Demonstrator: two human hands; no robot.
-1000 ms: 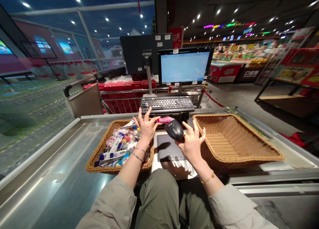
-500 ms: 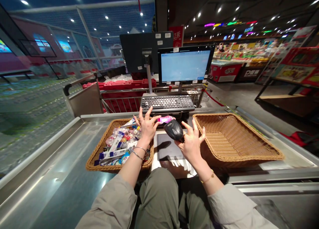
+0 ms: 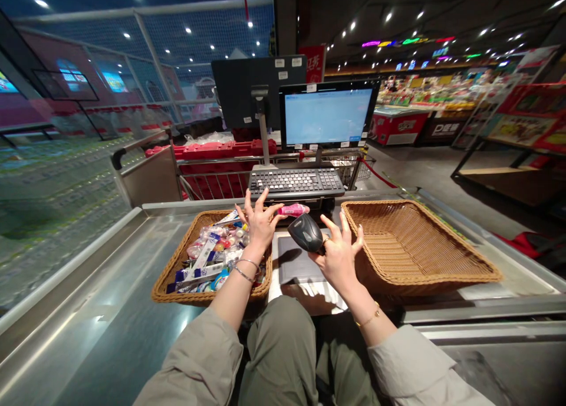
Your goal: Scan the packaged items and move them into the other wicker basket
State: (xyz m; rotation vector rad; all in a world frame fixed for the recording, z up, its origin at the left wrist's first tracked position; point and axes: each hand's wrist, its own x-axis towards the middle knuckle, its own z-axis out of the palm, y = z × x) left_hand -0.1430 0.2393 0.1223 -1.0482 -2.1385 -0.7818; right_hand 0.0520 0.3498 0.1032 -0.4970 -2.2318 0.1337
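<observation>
Between thumb and finger, my left hand [image 3: 260,220] pinches one end of a small pink packet [image 3: 293,210], its other fingers spread. A barcode label shows on the packet. My right hand [image 3: 338,250] grips a black handheld barcode scanner [image 3: 306,232], whose head points left and sits just below the packet, apart from it. The scanner's handle is mostly hidden in the hand. Under my left wrist stands a wicker basket [image 3: 160,279] filled with wrapped sweets and blue-and-white packets [image 3: 207,251]. To the right of my right hand is another wicker basket [image 3: 411,241] with nothing in it.
A grey pad [image 3: 294,261] lies on the counter between the baskets. Behind it are a keyboard [image 3: 296,182] and a lit monitor [image 3: 328,117]. The metal counter [image 3: 110,329] stretches left; a shopping cart [image 3: 212,182] stands beyond.
The pink packet has turned slightly, so its barcode label now shows more clearly. The scanner has shifted a little to the left. Both hands keep their hold.
</observation>
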